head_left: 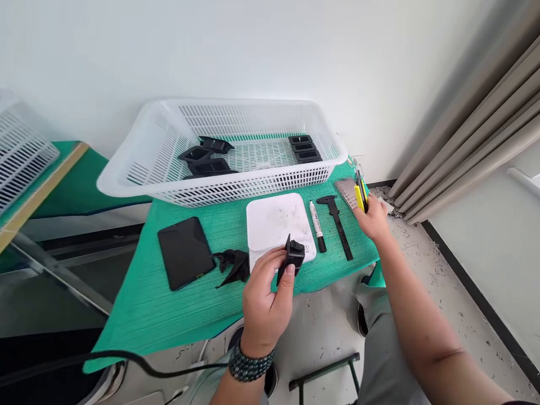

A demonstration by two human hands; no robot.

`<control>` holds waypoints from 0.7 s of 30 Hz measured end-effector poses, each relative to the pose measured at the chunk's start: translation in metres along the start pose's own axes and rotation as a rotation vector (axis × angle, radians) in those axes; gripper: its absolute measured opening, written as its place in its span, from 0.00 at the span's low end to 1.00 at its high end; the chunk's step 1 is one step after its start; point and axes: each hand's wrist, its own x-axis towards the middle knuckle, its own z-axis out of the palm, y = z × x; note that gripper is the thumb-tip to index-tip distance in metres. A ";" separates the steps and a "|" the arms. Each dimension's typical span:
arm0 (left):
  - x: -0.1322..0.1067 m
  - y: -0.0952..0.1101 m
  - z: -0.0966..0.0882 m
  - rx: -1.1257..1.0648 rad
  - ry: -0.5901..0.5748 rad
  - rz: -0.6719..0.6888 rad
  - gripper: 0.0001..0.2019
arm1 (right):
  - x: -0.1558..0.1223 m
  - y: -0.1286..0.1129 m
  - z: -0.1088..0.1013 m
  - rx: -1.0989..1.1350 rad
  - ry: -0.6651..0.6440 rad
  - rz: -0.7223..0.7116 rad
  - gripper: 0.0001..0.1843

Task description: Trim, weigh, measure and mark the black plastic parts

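Note:
My left hand (268,298) is closed around a black plastic part (293,254) with a flat flange, held above the front edge of a white kitchen scale (276,219). Over at the right end of the table, the fingers of my right hand (373,219) grip a yellow and black utility knife (360,194). Beneath the knife lies a printed paper label (346,191). Between my hands, a black caliper (336,225) and a white marker with a black cap (318,225) rest on the green mesh cloth (169,320).
Behind the scale stands a white plastic basket (236,191) with black parts (211,166) in two groups. A black tablet (185,253) and a crumpled black scrap (234,264) lie on the left. Another white basket (25,149) sits far left; a beige curtain (476,135) hangs right.

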 end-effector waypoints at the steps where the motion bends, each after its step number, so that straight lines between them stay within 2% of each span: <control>1: 0.002 0.000 -0.002 -0.002 -0.006 0.001 0.10 | 0.003 0.001 -0.002 -0.039 -0.032 0.021 0.05; 3: 0.007 0.000 -0.005 -0.005 -0.012 -0.006 0.11 | 0.004 0.000 -0.007 -0.121 -0.053 0.091 0.07; 6: 0.011 -0.002 -0.007 -0.012 0.001 -0.043 0.11 | -0.008 -0.003 -0.017 -0.233 0.022 0.194 0.07; 10: 0.010 -0.003 -0.004 -0.050 -0.001 -0.107 0.12 | -0.022 0.000 -0.026 -0.254 0.059 0.260 0.06; 13: 0.009 -0.001 0.000 -0.059 -0.022 -0.101 0.12 | -0.022 0.006 -0.029 -0.177 0.077 0.275 0.08; 18: 0.006 -0.001 0.007 -0.028 -0.044 -0.102 0.14 | -0.018 0.012 -0.030 0.099 0.160 0.363 0.10; 21: 0.002 -0.004 0.010 -0.026 -0.048 -0.106 0.15 | -0.019 0.015 -0.027 0.208 0.179 0.344 0.09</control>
